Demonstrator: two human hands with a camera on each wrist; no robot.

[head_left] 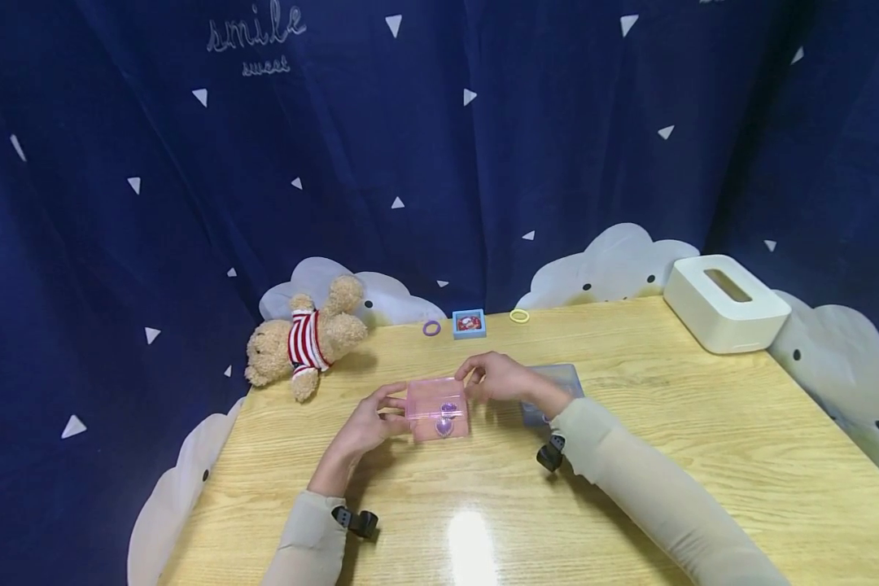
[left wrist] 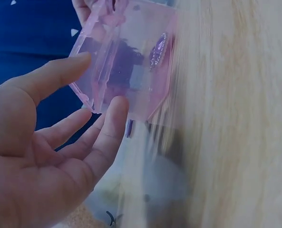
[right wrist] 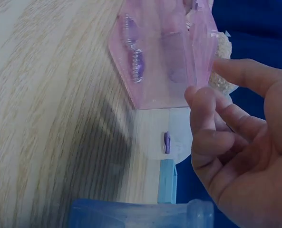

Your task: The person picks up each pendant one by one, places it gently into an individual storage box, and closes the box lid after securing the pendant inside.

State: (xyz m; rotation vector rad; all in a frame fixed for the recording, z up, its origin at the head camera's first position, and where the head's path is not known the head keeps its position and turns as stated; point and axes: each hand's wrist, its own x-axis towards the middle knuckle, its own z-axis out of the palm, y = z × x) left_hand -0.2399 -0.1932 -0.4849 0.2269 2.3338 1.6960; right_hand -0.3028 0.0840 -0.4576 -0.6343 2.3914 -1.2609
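A clear pink plastic box [head_left: 428,392] with a hinged lid stands mid-table, and purple gem-like pieces rimmed with small beads [head_left: 444,426] show inside it. At its left side is my left hand [head_left: 365,422], fingers fairly straight, the thumb and a fingertip at the lid and side wall in the left wrist view. My right hand [head_left: 496,377] pinches the box's far right edge between thumb and forefinger, the other fingers curled in the right wrist view. Whether the lid is fully down I cannot tell. A clear bluish box [head_left: 562,376] lies partly hidden behind the right wrist.
Along the back edge lie a purple ring [head_left: 431,328], a small blue square case [head_left: 470,335] with a red inside and a yellow ring [head_left: 519,316]. A striped-shirt teddy bear [head_left: 308,340] lies back left. A white tissue box [head_left: 725,313] stands back right.
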